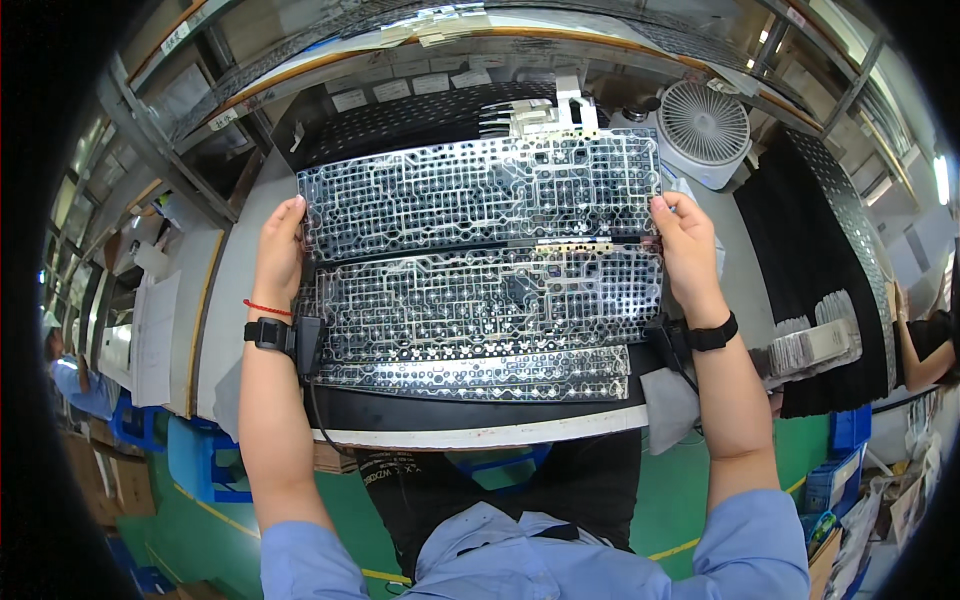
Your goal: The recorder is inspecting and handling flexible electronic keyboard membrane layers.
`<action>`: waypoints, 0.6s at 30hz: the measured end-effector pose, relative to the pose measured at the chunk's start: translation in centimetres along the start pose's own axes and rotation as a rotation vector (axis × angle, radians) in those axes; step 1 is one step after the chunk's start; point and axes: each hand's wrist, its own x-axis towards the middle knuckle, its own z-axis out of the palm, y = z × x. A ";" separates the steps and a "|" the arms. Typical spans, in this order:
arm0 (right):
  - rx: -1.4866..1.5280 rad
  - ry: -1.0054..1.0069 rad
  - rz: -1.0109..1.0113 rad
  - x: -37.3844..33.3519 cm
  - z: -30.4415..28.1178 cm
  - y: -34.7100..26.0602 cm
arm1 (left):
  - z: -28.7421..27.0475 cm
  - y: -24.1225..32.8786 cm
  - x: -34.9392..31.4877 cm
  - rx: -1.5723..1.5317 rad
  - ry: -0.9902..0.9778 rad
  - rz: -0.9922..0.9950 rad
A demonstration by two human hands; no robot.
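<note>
My left hand [281, 244] pinches the left edge of a transparent keyboard membrane sheet [430, 195], thumb on top. At its right end my right hand [688, 245] grips the same sheet, fingers closed. Pale circuit traces and dark dots cover it, and a flat tail rises from its far edge. Nearer to me lies a second membrane sheet [480, 300] of the same pattern, on a black work surface. A narrower strip of the same film [470, 370] shows along its near side. Whether the held sheet touches the surface, I cannot tell.
A white round fan [704, 122] stands at the back right. Right of me, a stack of pale pieces [815, 345] rests on black cloth [810, 250]. A shelf [450, 35] spans the back. Blue stools [200, 455] stand low at left; another person's arm [925, 350] shows far right.
</note>
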 end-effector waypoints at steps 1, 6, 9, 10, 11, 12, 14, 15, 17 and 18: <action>-0.001 0.011 -0.004 0.0 0.0 -0.1 | -0.2 0.1 0.1 0.022 0.008 0.007; -0.025 0.099 -0.065 0.0 -0.1 0.0 | -1.3 -0.1 0.0 -0.134 -0.116 0.101; 0.015 0.122 -0.007 -0.1 0.2 -0.5 | -1.0 0.4 -0.3 -0.171 -0.078 0.138; 0.049 0.151 0.007 -0.5 0.9 -1.1 | -0.6 0.6 -0.5 -0.178 -0.036 0.145; 0.070 0.127 -0.019 -0.4 0.8 -0.9 | -0.4 0.8 -0.6 -0.198 -0.029 0.134; 0.090 0.103 -0.044 -0.2 0.1 -0.4 | -0.3 1.0 -0.7 -0.217 -0.022 0.124; 0.181 -0.082 -0.015 -0.3 -1.2 -1.3 | 0.4 1.5 -1.1 -0.229 -0.008 0.119; 0.103 -0.036 -0.040 -0.3 -0.9 -1.1 | 0.6 1.5 -1.2 -0.183 -0.004 0.128; -0.052 0.061 -0.090 -0.5 0.7 -1.3 | 1.3 1.7 -1.3 -0.091 -0.001 0.143; -0.016 0.069 -0.072 -0.8 1.1 -1.7 | 1.4 1.9 -1.5 -0.070 -0.047 0.155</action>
